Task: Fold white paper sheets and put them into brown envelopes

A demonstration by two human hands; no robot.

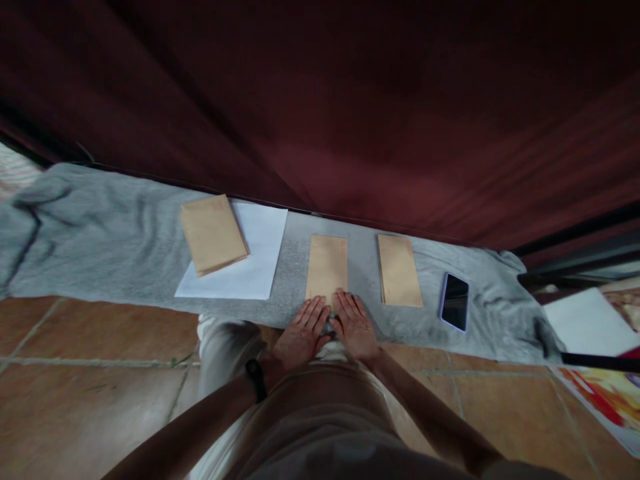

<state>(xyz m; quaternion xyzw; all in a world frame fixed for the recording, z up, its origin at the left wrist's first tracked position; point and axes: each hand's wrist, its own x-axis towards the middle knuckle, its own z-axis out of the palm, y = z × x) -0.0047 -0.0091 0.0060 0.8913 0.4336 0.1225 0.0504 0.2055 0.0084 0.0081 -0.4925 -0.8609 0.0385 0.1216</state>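
- The middle envelope lies flat on the grey cloth spread over the tiled floor, straight ahead of the person, its near end under the fingertips.
- The left hand and right hand lie side by side, palms down, fingers straight and spread; neither grips anything, they only press on the near edge.
- It looks like thin brown paper: light, bendable, easy to crease, and it probably slides little on the soft cloth.
- The safest hold seems to be a pinch at a near corner or along a long edge, lifting it off the cloth first.
- To the right lie another envelope, then a phone; to the left, an envelope stack on a white sheet.
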